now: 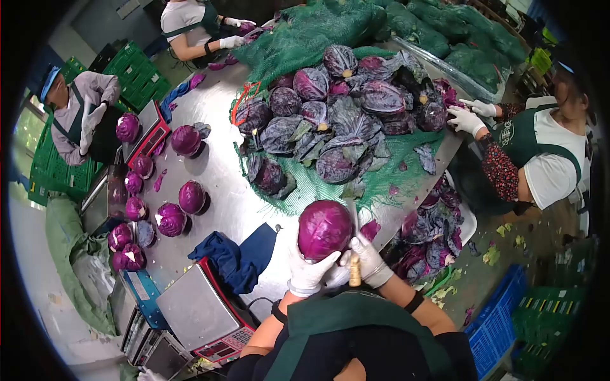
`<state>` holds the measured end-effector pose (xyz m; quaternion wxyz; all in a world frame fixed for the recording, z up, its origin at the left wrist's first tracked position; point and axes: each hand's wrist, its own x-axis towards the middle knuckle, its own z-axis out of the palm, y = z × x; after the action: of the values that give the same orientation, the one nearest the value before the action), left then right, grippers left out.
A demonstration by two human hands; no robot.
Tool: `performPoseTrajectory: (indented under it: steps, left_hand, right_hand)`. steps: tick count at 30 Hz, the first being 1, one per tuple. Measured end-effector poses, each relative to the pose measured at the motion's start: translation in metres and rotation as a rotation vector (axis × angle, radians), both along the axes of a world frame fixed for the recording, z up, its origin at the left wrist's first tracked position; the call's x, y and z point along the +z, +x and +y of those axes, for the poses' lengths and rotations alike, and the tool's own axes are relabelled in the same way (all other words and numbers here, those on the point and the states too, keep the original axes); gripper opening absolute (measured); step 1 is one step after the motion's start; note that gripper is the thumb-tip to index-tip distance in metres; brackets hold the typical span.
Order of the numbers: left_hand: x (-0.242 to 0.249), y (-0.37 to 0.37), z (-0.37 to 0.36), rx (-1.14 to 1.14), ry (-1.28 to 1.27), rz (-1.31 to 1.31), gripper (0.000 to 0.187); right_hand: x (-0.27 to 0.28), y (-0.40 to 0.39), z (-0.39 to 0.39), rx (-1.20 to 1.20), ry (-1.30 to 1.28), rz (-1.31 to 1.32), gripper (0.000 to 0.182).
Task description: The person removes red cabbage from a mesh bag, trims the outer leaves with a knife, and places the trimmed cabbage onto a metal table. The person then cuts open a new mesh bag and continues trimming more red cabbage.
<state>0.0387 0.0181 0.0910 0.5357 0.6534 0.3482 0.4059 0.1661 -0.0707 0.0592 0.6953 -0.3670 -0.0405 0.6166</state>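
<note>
My left hand (309, 269), in a white glove, is closed around the lower left side of a shiny purple cabbage (325, 230), held up above the near edge of the metal table. In my right hand (371, 261), also gloved, is a knife with a wooden handle (354, 272); its blade points away from me, just right of the cabbage. Part of the right-hand fingers is hidden behind the handle. Beyond the cabbage, a heap of dusty, leafy purple cabbages (337, 127) lies on a green mesh sack (305, 193).
Trimmed cabbages (191, 197) sit across the left of the steel table (213, 162). A scale (200, 305) and blue cloth (235, 254) are left of me. A bin of leaf scraps (467, 225) stands at right. One co-worker (534, 152) handles cabbage there; two others stand far left.
</note>
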Motion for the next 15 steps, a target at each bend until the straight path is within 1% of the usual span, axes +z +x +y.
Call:
performPoseTrajectory:
  steps: [1, 2, 4, 5, 6, 7, 8, 9, 10, 11, 12, 13, 14, 15]
  left_hand:
    - [0.007, 0.004, -0.001, -0.007, 0.057, -0.004, 0.099]
    - [0.011, 0.007, -0.001, -0.013, 0.116, -0.005, 0.099]
    - [0.009, 0.01, 0.001, -0.004, 0.173, 0.016, 0.1]
    - [0.008, 0.012, 0.003, 0.001, 0.222, 0.041, 0.1]
    - [0.008, 0.013, 0.007, 0.032, 0.359, 0.11, 0.097]
    - [0.012, 0.014, 0.009, 0.044, 0.359, 0.106, 0.097]
    - [0.019, 0.015, 0.012, -0.032, -0.067, -0.071, 0.091]
    - [0.025, 0.014, 0.016, -0.102, -0.487, -0.251, 0.086]
    - [0.023, 0.013, 0.024, -0.046, -0.664, -0.347, 0.071]
    - [0.011, 0.011, 0.039, -0.02, -0.61, -0.492, 0.062]
    - [-0.008, 0.003, 0.054, 0.075, -0.845, -0.655, 0.061]
    - [-0.025, -0.008, 0.071, 0.16, -1.072, -0.825, 0.061]
    - [-0.033, -0.02, 0.09, 0.256, -1.186, -0.851, 0.062]
    - [-0.038, -0.035, 0.109, 0.301, -1.159, -0.845, 0.069]
  right_hand:
    - [-0.001, -0.006, 0.001, 0.007, -0.023, 0.094, 0.044]
    - [0.001, -0.007, -0.001, 0.013, -0.018, 0.088, 0.044]
    - [0.007, -0.009, -0.002, -0.01, 0.0, 0.182, 0.028]
    - [0.008, -0.008, -0.008, -0.003, 0.004, 0.175, 0.028]
    - [0.009, -0.003, -0.019, 0.137, -0.066, 0.077, 0.022]
    - [0.018, 0.001, -0.024, 0.278, -0.138, -0.02, 0.017]
    - [0.031, 0.005, -0.03, 0.241, -0.182, 0.022, 0.009]
    - [0.032, 0.018, -0.041, 0.286, -0.156, -0.03, 0.009]
    - [0.047, 0.025, -0.045, 0.208, -0.224, -0.21, 0.009]
    - [0.039, 0.039, -0.054, 0.122, -0.257, -0.297, 0.009]
    - [0.032, 0.051, -0.059, -0.016, -0.265, -0.633, 0.01]
    - [0.023, 0.068, -0.068, -0.091, -0.359, -0.628, 0.011]
    - [0.003, 0.083, -0.083, -0.219, -0.389, -0.7, 0.015]
    - [-0.005, 0.097, -0.095, -0.28, -0.451, -0.743, 0.02]
